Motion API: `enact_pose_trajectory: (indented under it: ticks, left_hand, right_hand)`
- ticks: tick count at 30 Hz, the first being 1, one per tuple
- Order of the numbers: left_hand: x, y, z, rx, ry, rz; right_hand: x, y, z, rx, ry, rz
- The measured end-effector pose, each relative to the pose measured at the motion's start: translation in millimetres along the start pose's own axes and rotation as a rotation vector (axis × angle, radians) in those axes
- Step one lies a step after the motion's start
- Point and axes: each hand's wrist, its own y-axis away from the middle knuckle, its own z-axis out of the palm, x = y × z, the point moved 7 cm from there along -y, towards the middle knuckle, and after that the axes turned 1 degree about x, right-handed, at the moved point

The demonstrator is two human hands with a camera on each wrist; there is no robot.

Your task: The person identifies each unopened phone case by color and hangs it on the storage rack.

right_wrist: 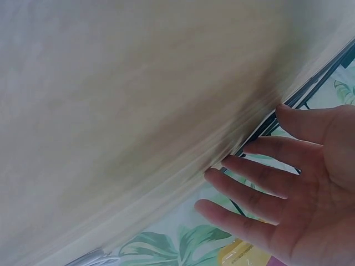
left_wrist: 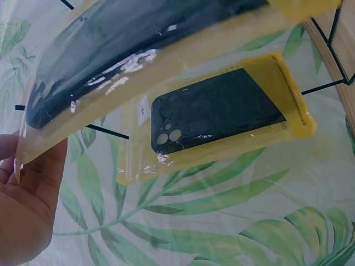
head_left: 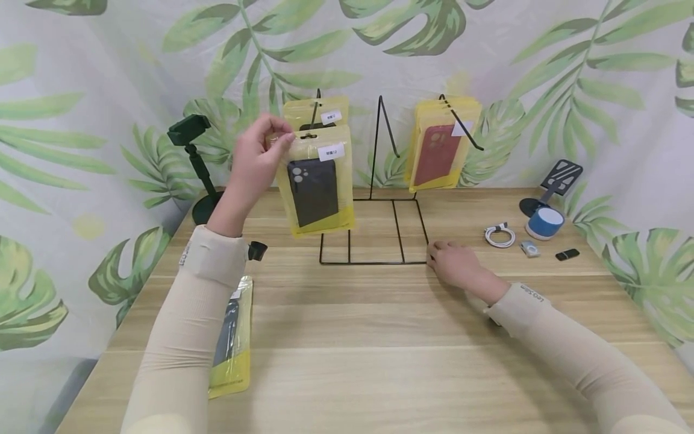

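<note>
My left hand [head_left: 259, 154] pinches the top left corner of a yellow-edged clear bag holding a dark phone case [head_left: 313, 191]. This bag is held up in front of another bagged phone case [left_wrist: 216, 113], which hangs on the left hook [head_left: 315, 108] of a black wire rack [head_left: 374, 263]. The bag's slot is close to the hook's tip; I cannot tell whether the hook passes through it. My right hand [head_left: 452, 264] rests at the front right corner of the rack's base. In the right wrist view its fingers [right_wrist: 260, 174] are spread and fairly straight.
A bagged red case [head_left: 436, 154] hangs on the right hook. Another bagged case [head_left: 233, 337] lies by my left forearm. A dark green stand [head_left: 203, 208] is at left. At right are a white cable [head_left: 500, 235], blue speaker [head_left: 544, 223] and black phone stand [head_left: 558, 181].
</note>
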Motion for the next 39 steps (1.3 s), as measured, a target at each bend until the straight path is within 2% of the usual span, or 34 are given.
enact_pose_trajectory:
  ticks: [7, 13, 17, 26, 34, 39]
  left_hand:
    - [-7.2, -9.3, 9.9, -0.014, -0.058, -0.041]
    - [-8.7, -22.6, 15.1, -0.015, -0.237, -0.026]
    - [-14.5, -30.2, 16.7, -0.019, -0.32, -0.051]
    - [-23.7, -41.3, 20.0, -0.052, -0.406, -0.118]
    - [-27.0, -50.5, 22.9, -0.059, -0.454, -0.114]
    - [-29.2, -56.1, 25.4, -0.07, -0.476, -0.135]
  right_hand:
    - [2.4, -0.7, -0.6, 0.002, -0.013, 0.014]
    - [1.6, 0.2, -1.6, -0.003, -0.009, 0.007]
    - [0.7, 0.9, -2.8, -0.006, -0.018, 0.013]
    - [-2.2, 0.7, -0.5, 0.007, -0.023, 0.011]
    - [0.3, -1.4, 0.9, -0.004, -0.013, 0.003]
    - [1.1, -1.8, 0.1, -0.006, -0.014, 0.002]
